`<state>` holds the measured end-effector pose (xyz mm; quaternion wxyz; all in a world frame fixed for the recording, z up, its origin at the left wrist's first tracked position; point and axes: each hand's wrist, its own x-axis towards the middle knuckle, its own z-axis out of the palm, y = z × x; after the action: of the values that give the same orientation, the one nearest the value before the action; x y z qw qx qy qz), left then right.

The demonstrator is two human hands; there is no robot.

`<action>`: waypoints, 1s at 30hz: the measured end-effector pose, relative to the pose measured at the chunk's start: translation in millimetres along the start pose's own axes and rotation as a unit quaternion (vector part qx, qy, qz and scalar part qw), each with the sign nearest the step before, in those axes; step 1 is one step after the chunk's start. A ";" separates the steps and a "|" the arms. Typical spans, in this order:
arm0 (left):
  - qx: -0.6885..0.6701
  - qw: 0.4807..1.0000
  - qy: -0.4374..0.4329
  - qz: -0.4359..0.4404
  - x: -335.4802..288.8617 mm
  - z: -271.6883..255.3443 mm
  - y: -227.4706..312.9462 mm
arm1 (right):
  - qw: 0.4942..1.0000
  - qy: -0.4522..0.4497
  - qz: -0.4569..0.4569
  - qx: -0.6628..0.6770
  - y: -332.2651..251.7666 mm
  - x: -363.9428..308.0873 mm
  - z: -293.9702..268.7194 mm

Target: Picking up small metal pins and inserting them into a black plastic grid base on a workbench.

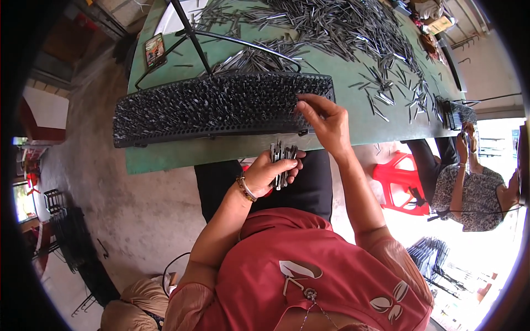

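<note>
My left hand is closed around a bundle of slim metal strips, just off the table's near edge. A long black perforated rack lies along that edge, densely packed with small dark pieces. Over the rack's right end is my right hand, thumb and fingertips pinched together at its surface. Whatever the pinch holds is too small or hidden to make out. Behind the rack, loose dark metal strips form a broad heap on the green table.
Thin black metal rods rise behind the rack. A phone rests at the table's left. On the right, another person works at a smaller black rack, near a red plastic stool. Another person is at the lower left.
</note>
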<state>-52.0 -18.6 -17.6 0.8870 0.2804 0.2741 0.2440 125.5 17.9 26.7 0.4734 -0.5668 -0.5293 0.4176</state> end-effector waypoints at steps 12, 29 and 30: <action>-0.200 0.977 0.059 -0.042 1.5 -11.3 -10.5 | 0.953 0.100 -0.218 -0.184 27.4 10.4 28.0; -0.098 0.987 0.124 0.014 -3.9 -9.2 -3.3 | 0.874 0.061 -0.342 -0.340 26.4 9.6 28.6; -0.085 0.989 0.122 0.023 -3.0 -10.1 -4.1 | 0.877 0.075 -0.351 -0.320 23.5 9.2 27.0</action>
<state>-59.3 -19.7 -26.1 0.8616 0.1781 0.3517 0.3196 104.8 29.8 -1.5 0.4203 -0.4936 -0.7613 -0.0117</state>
